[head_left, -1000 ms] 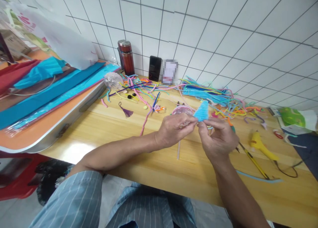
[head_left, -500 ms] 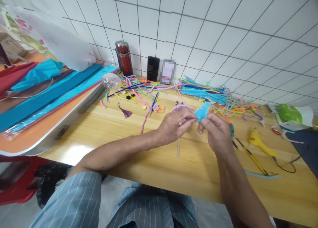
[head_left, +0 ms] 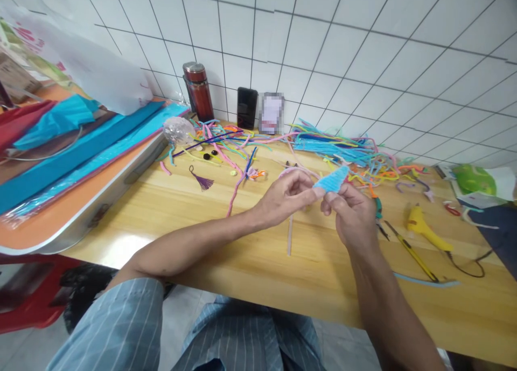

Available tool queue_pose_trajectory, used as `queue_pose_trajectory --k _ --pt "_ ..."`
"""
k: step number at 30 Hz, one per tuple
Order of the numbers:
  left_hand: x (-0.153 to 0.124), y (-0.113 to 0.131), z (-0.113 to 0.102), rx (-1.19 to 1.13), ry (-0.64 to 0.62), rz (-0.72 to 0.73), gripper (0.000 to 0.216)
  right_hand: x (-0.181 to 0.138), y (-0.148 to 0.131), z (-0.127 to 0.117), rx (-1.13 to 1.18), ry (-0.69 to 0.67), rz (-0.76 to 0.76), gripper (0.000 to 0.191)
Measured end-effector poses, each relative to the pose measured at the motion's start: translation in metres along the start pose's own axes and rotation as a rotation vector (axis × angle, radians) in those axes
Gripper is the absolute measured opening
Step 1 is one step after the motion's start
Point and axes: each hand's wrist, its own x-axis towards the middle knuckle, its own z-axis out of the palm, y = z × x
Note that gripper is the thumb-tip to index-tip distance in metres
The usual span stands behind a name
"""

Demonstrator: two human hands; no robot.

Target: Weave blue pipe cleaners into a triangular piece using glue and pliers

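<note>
A small light-blue triangular piece (head_left: pixel 333 180), ridged like pipe cleaners laid side by side, is held above the wooden table (head_left: pixel 194 198). My left hand (head_left: pixel 288 197) pinches its left end between thumb and finger. At its lower right edge, my right hand (head_left: pixel 352 209) grips it with thumb and fingertips. Behind my left hand, a pink looped item is partly hidden. A pale glue stick or thin strip (head_left: pixel 290 235) lies on the table below the hands.
Loose coloured pipe cleaners (head_left: pixel 331 147) run along the wall. A yellow glue gun (head_left: pixel 428 229) with a cord and a yellow pen-like tool (head_left: pixel 412 251) lie right. A purple tassel (head_left: pixel 201 179), red thermos (head_left: pixel 198 93) and black phone (head_left: pixel 246 108) stand or lie left of centre.
The blue piece has turned in my fingers, its tip now pointing further to the upper right. My left fingers have shifted along its left end. The camera view has moved slightly.
</note>
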Motion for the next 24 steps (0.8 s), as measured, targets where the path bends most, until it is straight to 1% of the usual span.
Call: queue_pose_trajectory --k 3,6,11,13,15,17,18,20,24 --pt "0.002 0.006 -0.003 -0.024 -0.089 -0.156 0.049 0.000 -0.001 0.000 -0.028 -0.002 0.016 0.019" --pt "0.003 0.009 -0.004 -0.050 -0.099 -0.214 0.050 -0.001 -0.002 0.001 -0.044 -0.017 0.040 0.021" --pt "0.003 0.005 -0.004 -0.071 -0.120 -0.213 0.051 0.001 0.000 0.002 -0.003 -0.020 0.061 0.021" --pt "0.003 0.000 -0.004 -0.021 -0.084 -0.121 0.045 0.002 -0.001 0.002 0.024 0.001 0.075 0.023" --pt "0.003 -0.005 -0.002 0.045 0.006 0.027 0.038 0.003 -0.002 0.003 0.046 0.033 0.086 0.024" --pt "0.002 -0.008 -0.001 0.087 0.069 0.115 0.037 0.004 -0.002 0.004 0.049 0.057 0.092 0.025" --pt "0.002 -0.009 -0.001 0.086 0.067 0.119 0.036 0.003 -0.002 0.004 0.044 0.063 0.091 0.025" --pt "0.003 -0.010 -0.001 0.023 0.033 0.078 0.035 0.002 0.001 0.005 0.030 0.062 0.080 0.024" --pt "0.006 -0.011 -0.004 -0.155 0.012 -0.087 0.043 -0.002 0.010 0.008 -0.007 0.047 0.034 0.023"
